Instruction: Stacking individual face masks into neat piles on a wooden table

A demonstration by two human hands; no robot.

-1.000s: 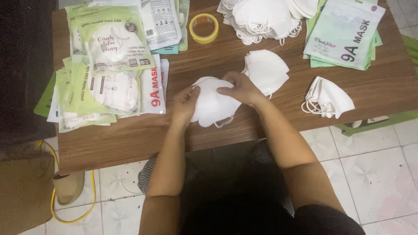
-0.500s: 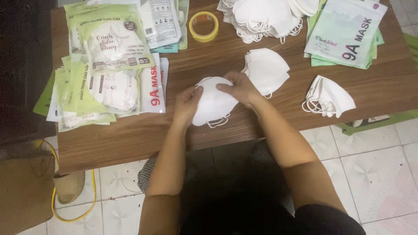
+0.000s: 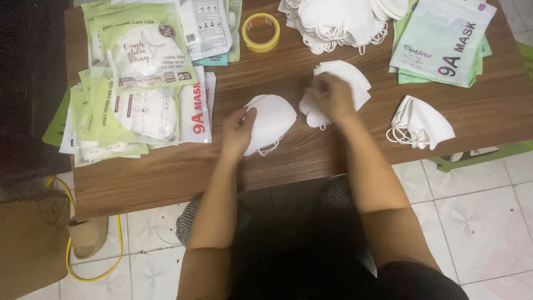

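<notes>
Head view, looking down on a brown wooden table (image 3: 277, 166): the left hand (image 3: 237, 132) lies flat, fingers spread, on the left side of a folded white face mask (image 3: 272, 122) that rests near the middle of the table, toward its near edge, with ear loops showing at its lower edge. Just to the right, the right hand (image 3: 332, 95) is curled, fingertips down, on a small stack of white masks (image 3: 347, 83); the hand is blurred, so whether it pinches one mask or only presses on the stack cannot be told. At the far edge, behind that stack, lies a big heap of loose white masks (image 3: 338, 19), and beside it a roll of yellow tape (image 3: 261, 31). Green and white mask packets (image 3: 133, 83) are piled along the left end of the table, with more packets (image 3: 444, 39) at the far right corner. A lone folded mask (image 3: 422, 123) lies near the right end, well apart from both hands.
</notes>
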